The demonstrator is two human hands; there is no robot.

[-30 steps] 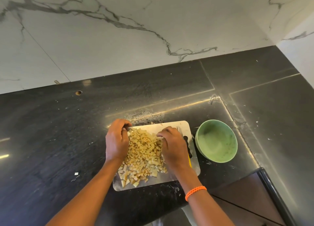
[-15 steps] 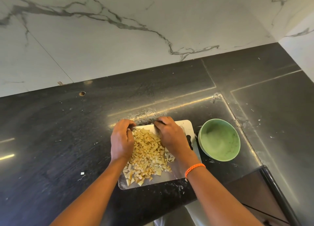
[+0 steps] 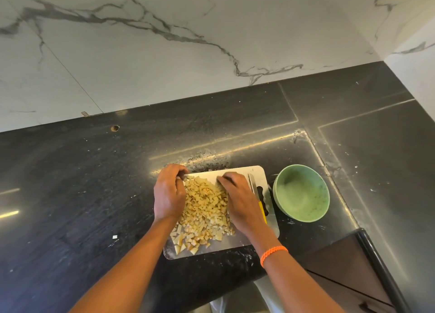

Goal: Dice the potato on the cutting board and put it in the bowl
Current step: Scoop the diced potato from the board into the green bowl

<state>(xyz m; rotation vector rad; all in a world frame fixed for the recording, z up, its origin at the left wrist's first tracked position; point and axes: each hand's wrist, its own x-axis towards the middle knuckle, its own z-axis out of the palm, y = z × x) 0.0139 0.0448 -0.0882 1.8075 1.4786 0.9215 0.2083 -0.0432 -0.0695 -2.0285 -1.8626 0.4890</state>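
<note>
diced potato (image 3: 207,209) heaped on cutting board (image 3: 257,174)

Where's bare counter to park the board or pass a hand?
Free: dark counter left of the cutting board, bar a white scrap; the strip between board and marble wall; counter right of the green bowl. Crowded: the board itself, with both hands flanking the diced potato, knife at its right edge, bowl close beside.
</note>
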